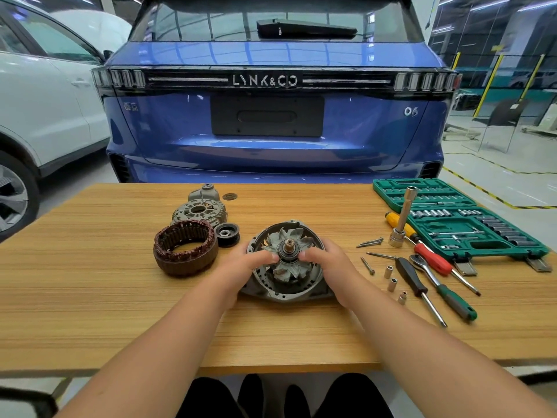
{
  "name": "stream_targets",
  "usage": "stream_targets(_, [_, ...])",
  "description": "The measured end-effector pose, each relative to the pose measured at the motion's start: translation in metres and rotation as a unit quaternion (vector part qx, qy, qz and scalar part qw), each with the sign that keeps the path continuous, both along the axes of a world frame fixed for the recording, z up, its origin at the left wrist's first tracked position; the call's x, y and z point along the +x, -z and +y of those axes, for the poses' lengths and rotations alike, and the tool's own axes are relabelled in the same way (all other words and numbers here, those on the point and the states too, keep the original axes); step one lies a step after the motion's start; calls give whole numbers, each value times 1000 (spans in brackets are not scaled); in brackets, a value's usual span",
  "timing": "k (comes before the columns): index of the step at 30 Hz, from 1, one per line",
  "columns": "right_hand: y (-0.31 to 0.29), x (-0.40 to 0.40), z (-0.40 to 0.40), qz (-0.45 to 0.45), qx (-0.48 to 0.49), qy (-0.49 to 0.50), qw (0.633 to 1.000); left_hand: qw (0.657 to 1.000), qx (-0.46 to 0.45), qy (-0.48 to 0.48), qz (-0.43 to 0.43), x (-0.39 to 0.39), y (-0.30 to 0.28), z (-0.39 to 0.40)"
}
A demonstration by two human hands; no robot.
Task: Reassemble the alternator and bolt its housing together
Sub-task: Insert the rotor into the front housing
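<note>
A round grey housing half [272, 292] lies open side up in the middle of the wooden table [105, 297]. The rotor [289, 247] with its grey fan blades and shaft stands inside it. My left hand [241, 262] and my right hand [327, 262] flank the rotor, fingertips pressed against its hub from either side. A copper-wound stator ring [185, 247] sits to the left. Behind it lie the other housing half [199, 211] and a black pulley [227, 233]. Long housing bolts [370, 242] lie to the right.
An open green socket case [458, 218] fills the table's right end. Beside it lie a standing socket extension [402, 221], screwdrivers [417, 282], a green-handled ratchet [443, 286] and three loose sockets [391, 283]. A blue car's rear [271, 116] stands just beyond the table.
</note>
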State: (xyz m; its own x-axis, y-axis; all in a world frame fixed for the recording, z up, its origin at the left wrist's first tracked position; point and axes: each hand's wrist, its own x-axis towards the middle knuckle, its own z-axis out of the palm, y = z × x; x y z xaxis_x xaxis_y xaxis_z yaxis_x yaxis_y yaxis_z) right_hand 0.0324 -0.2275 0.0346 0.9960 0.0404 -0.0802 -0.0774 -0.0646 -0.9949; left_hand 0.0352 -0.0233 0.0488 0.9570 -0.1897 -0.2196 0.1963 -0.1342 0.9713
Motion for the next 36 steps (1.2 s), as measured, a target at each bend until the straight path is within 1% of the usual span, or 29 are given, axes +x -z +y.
stream_targets(4, [7, 0, 0, -31, 18, 18, 999, 1000, -1, -12, -5, -2, -1, -5])
stream_targets(9, [10, 1, 1, -41, 19, 29, 999, 1000, 3, -15, -5, -1, 0, -6])
stream_targets(16, [10, 0, 1, -38, 21, 25, 999, 1000, 4, -14, -11, 0, 1, -4])
stream_targets(23, [10, 2, -1, -35, 32, 20, 999, 998, -21, -50, -10, 6, 10, -5])
stream_targets(30, [11, 3, -3, -27, 32, 14, 999, 1000, -5, -28, -5, 9, 11, -4])
stream_targets(36, [7, 0, -5, -13, 25, -1, 1000, 999, -21, -46, -14, 4, 11, -8])
